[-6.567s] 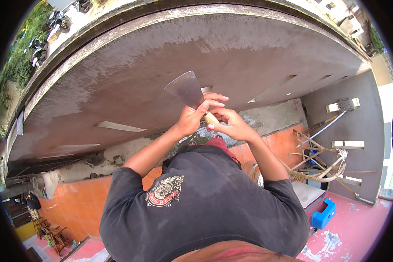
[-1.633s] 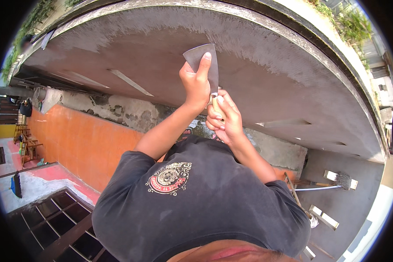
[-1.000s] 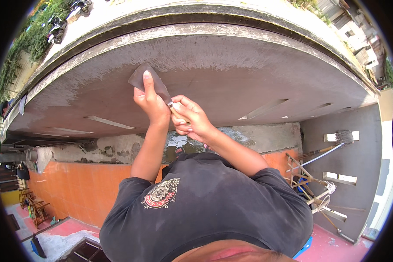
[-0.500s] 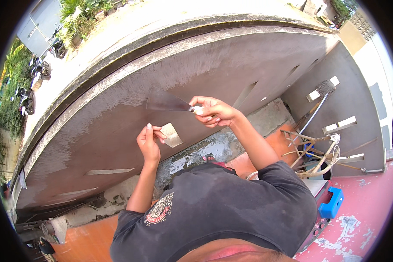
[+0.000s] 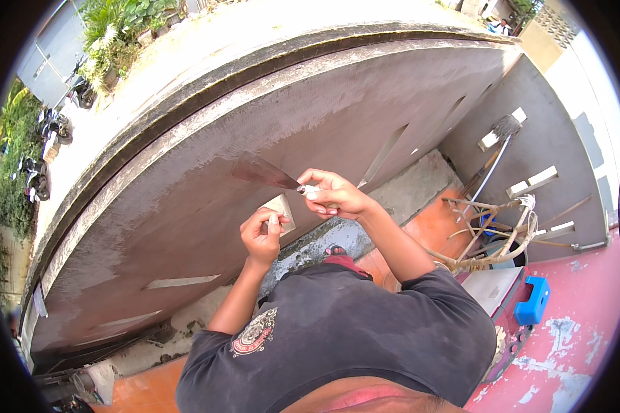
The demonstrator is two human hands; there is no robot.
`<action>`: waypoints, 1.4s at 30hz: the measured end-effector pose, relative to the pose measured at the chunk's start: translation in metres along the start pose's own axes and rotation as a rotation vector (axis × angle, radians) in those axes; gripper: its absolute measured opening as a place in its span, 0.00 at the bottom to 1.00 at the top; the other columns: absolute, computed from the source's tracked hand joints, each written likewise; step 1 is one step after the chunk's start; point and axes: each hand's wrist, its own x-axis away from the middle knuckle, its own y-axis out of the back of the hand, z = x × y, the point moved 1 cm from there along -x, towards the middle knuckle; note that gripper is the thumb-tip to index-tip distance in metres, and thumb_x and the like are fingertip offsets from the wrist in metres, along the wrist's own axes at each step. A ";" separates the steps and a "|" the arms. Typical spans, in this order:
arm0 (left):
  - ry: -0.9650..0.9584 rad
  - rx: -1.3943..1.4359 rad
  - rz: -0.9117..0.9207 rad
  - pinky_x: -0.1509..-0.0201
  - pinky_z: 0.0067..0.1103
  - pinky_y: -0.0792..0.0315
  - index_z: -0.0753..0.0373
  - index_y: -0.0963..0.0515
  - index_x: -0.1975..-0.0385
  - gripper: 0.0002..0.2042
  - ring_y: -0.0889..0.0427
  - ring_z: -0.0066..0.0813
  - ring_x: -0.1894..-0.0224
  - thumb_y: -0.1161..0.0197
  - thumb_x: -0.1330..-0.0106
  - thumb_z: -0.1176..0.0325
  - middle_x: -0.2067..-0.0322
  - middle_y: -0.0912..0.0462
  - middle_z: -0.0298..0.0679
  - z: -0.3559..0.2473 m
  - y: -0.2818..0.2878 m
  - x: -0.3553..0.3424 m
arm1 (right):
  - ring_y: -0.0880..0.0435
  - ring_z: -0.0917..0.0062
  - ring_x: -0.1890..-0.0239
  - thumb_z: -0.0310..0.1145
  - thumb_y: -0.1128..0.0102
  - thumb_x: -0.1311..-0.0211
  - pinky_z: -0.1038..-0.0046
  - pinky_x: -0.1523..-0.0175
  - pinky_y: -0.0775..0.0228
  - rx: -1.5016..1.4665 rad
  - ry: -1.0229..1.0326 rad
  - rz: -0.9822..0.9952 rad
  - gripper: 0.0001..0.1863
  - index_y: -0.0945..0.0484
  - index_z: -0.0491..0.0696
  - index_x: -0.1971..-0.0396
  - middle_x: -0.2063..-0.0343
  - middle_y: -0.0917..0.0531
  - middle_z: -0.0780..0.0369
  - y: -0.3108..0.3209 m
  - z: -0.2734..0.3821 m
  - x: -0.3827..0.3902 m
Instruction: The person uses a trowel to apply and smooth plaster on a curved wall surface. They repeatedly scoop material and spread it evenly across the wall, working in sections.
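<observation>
Head view: the right hand (image 5: 334, 195) has its fingers curled tight around the pale handle of a wide putty knife (image 5: 265, 173), whose blade juts left of the knuckles against the grey plastered wall (image 5: 186, 179). Just below, the left hand (image 5: 260, 234) pinches a small scraper (image 5: 281, 208) between thumb and fingers, its blade poking up to the right.

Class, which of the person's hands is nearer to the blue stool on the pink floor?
Right. The right hand, holding the wide scraper, is closer to the blue stool; the left hand, holding a small scraper, is farther.
</observation>
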 end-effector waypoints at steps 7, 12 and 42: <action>-0.304 -0.321 -0.095 0.58 0.25 0.23 0.68 0.23 0.62 0.03 0.18 0.29 0.62 0.41 0.33 0.78 0.64 0.17 0.46 -0.003 0.017 0.002 | 0.37 0.88 0.86 0.31 0.45 0.27 0.83 0.78 0.44 -0.208 0.064 -0.010 0.15 0.31 0.49 0.44 0.80 0.26 0.63 -0.003 -0.037 0.017; 0.253 0.342 -0.173 0.52 0.26 0.22 0.68 0.28 0.49 0.14 0.18 0.31 0.58 0.39 0.28 0.67 0.56 0.18 0.48 0.007 0.001 -0.006 | 0.33 0.86 0.81 0.34 0.44 0.27 0.83 0.78 0.45 -0.148 0.083 0.076 0.16 0.32 0.50 0.44 0.80 0.27 0.62 -0.016 -0.044 -0.001; 0.231 0.509 -0.854 0.73 0.21 0.34 0.54 0.27 0.71 0.12 0.30 0.19 0.77 0.38 0.28 0.57 0.79 0.27 0.29 -0.015 -0.069 -0.070 | 0.44 0.91 0.90 0.42 0.58 0.19 0.86 0.86 0.52 -0.385 -0.247 0.107 0.09 0.32 0.53 0.55 0.82 0.31 0.67 -0.006 -0.004 -0.014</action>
